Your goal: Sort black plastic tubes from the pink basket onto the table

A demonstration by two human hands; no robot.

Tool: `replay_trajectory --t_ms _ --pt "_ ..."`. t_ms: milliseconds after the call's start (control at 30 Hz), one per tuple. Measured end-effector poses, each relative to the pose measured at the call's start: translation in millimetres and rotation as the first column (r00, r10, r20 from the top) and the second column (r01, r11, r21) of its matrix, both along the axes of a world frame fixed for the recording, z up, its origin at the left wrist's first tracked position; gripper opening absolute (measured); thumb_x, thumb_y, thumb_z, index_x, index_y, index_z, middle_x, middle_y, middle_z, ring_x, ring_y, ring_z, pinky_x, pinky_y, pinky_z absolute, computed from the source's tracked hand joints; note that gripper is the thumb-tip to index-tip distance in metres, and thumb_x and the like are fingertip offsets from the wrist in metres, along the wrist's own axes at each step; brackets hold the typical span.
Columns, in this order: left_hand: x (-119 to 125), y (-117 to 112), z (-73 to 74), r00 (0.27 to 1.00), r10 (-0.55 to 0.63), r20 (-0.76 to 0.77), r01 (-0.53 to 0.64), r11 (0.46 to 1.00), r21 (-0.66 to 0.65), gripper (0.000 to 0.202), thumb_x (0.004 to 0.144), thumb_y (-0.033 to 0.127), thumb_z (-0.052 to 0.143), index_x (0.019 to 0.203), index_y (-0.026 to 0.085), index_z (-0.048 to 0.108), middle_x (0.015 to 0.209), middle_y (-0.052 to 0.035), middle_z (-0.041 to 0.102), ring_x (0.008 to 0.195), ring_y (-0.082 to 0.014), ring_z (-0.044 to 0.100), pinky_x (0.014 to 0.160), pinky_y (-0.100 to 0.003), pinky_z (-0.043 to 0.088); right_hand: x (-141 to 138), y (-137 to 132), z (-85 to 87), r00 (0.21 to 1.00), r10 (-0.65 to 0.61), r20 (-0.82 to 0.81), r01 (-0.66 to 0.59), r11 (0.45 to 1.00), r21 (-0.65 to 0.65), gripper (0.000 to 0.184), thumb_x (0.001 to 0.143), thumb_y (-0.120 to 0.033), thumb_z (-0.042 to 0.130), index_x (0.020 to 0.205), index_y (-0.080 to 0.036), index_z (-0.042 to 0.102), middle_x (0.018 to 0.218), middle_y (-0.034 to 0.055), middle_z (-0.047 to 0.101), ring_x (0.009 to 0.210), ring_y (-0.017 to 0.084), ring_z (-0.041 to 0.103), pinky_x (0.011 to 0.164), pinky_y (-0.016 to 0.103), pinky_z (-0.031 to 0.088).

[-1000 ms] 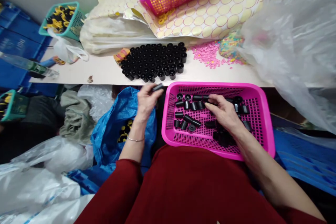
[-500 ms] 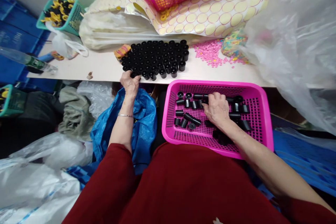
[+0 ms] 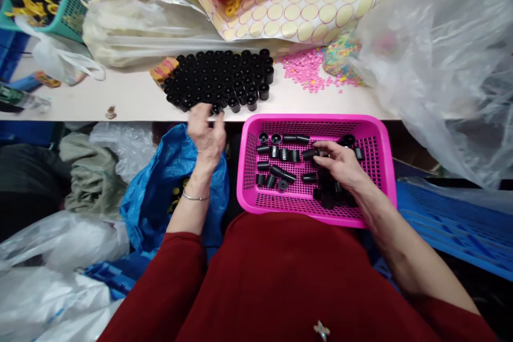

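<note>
Your right hand [image 3: 340, 163] sits inside the pink basket [image 3: 385, 171] on your lap, fingers curled down on the loose black caps [image 3: 280, 163] — the grip looks pinched on one cap at the fingertips, though it is partly hidden. Most loose caps lie just left of that grip. Your left hand [image 3: 206, 136] hovers at the worktop [image 3: 132, 99] edge, fingers spread, nothing in it. Just beyond that grip stands the block of upright black caps [image 3: 220, 80]. Below that hand is a blue bag [image 3: 160, 192]; pink beads [image 3: 304, 69] lie further right on the worktop.
</note>
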State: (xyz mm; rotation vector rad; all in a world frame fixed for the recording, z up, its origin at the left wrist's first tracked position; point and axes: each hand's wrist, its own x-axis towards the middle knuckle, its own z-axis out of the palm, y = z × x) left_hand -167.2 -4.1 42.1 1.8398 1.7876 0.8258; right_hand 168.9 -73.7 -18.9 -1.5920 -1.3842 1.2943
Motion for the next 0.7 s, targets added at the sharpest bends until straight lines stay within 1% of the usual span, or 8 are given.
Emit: replay_trajectory --t_ms 133,267,333,400,467,533,600,700 --pt "55 -11 -8.3 0.963 -0.263 0.063 0.267 0.962 -0.060 0.010 0.077 0.019 0.065 0.087 0.018 0.067 0.086 -0.0056 0.064 0.090 -0.0229 0.062 0.080 -0.034 0.047 8 -23 15.1 0.904 -0.185 -0.385 0.146 0.981 -0.129 0.041 0.065 -0.039 0.086 0.100 -0.024 0.072 0.089 0.0018 0.069 0.077 0.017 0.065 0.077 0.039 0.059" --pt "104 -19 -12.9 0.808 -0.586 0.063 0.588 0.795 -0.148 0.009 0.076 0.012 0.063 0.070 0.018 0.062 0.076 -0.0047 0.060 0.078 -0.0201 0.058 0.075 -0.033 0.043 27 -51 25.0 0.922 -0.321 -0.216 0.346 0.934 0.088 0.039 0.072 -0.042 0.084 0.106 -0.027 0.073 0.093 0.0029 0.070 0.078 0.019 0.066 0.079 0.041 0.060" --pt "129 -26 -15.1 0.649 -0.760 0.027 0.748 0.632 -0.204 0.014 0.077 0.008 0.059 0.068 0.018 0.062 0.077 -0.0056 0.062 0.074 -0.0192 0.056 0.071 -0.033 0.041 39 -66 26.9 0.921 -0.389 0.024 0.367 0.885 0.287 0.036 0.078 -0.040 0.079 0.111 -0.028 0.073 0.097 0.0041 0.069 0.079 0.020 0.064 0.080 0.042 0.059" --pt "154 -37 -18.5 0.411 -0.912 -0.002 0.888 0.401 -0.225 0.018 0.077 0.004 0.055 0.076 0.018 0.067 0.085 -0.0071 0.065 0.079 -0.0207 0.056 0.069 -0.032 0.040 48 -79 26.2 0.892 -0.402 0.207 0.299 0.867 0.398 0.034 0.081 -0.038 0.074 0.113 -0.028 0.073 0.097 0.0046 0.067 0.078 0.020 0.063 0.078 0.041 0.059" --pt "178 -50 -22.4 0.158 -0.987 -0.020 0.966 0.158 -0.203 0.031 0.073 0.001 0.055 0.091 0.019 0.072 0.098 -0.0073 0.068 0.090 -0.0234 0.058 0.072 -0.033 0.041 54 -89 23.0 0.894 -0.367 0.258 0.241 0.877 0.416 0.033 0.081 -0.036 0.072 0.113 -0.027 0.072 0.094 0.0035 0.065 0.075 0.019 0.062 0.072 0.038 0.058" --pt "195 -60 -25.3 -0.007 -0.999 -0.050 0.980 0.003 -0.201 0.038 0.072 0.002 0.057 0.100 0.022 0.073 0.105 -0.0063 0.069 0.101 -0.0253 0.057 0.078 -0.033 0.043 56 -95 18.6 0.910 -0.342 0.234 0.226 0.883 0.412 0.032 0.080 -0.032 0.071 0.112 -0.026 0.071 0.091 0.0022 0.064 0.072 0.018 0.061 0.066 0.034 0.056" --pt "201 -65 -26.9 -0.070 -0.994 -0.089 0.966 -0.045 -0.253 0.034 0.072 0.004 0.059 0.097 0.022 0.073 0.106 -0.0068 0.068 0.106 -0.0265 0.057 0.082 -0.034 0.044 56 -99 14.8 0.913 -0.348 0.212 0.234 0.875 0.424 0.031 0.080 -0.030 0.070 0.111 -0.026 0.071 0.093 0.0022 0.065 0.073 0.018 0.061 0.065 0.033 0.055" --pt "185 -57 -28.9 -0.062 -0.989 -0.134 0.947 -0.016 -0.322 0.024 0.071 0.006 0.059 0.087 0.019 0.071 0.104 -0.0090 0.067 0.106 -0.0276 0.056 0.086 -0.036 0.045 56 -101 11.7 0.908 -0.369 0.199 0.246 0.854 0.458 0.031 0.082 -0.030 0.070 0.112 -0.026 0.071 0.096 0.0027 0.066 0.072 0.017 0.061 0.067 0.034 0.056"
